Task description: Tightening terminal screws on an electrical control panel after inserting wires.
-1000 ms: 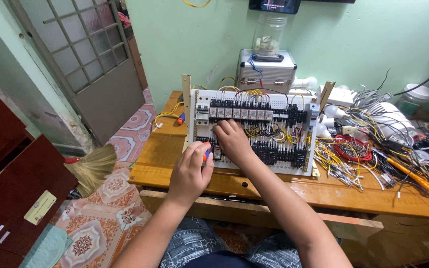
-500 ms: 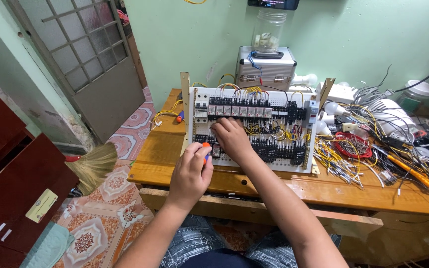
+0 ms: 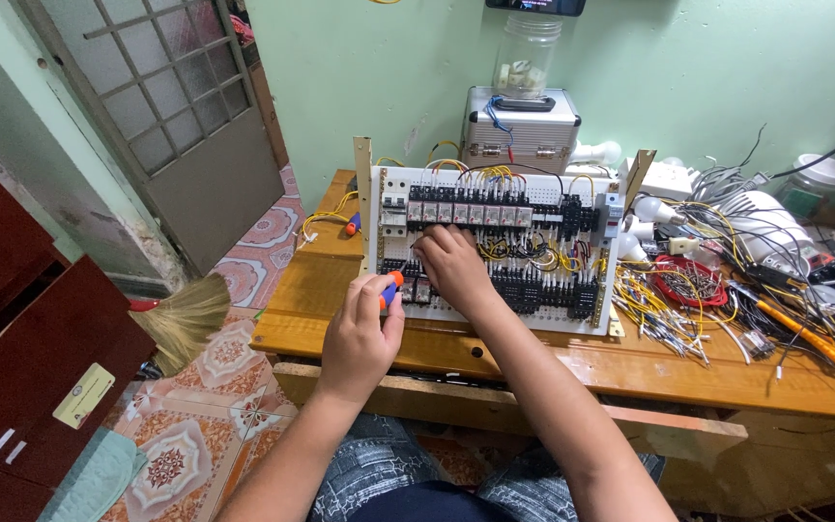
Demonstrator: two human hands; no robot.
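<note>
Screwdriver (image 3: 390,288), small and light, sits in my left hand (image 3: 359,338), just in front of the white wiring board (image 3: 495,246). I pinch its smooth orange and blue handle. My right hand (image 3: 451,269) presses curled fingers on the board's hard black blocks, near thin bendy yellow wires (image 3: 664,304).

Your white wiring panel (image 3: 495,242) carries black relay rows and yellow wires (a few red ones too). The screwdriver (image 3: 390,287) at its lower left corner has an orange and blue handle. Under the panel lies your honey-brown wooden worktop (image 3: 340,290); left of that, floor tiles (image 3: 195,435) show a pink-and-cream floral pattern.
</note>
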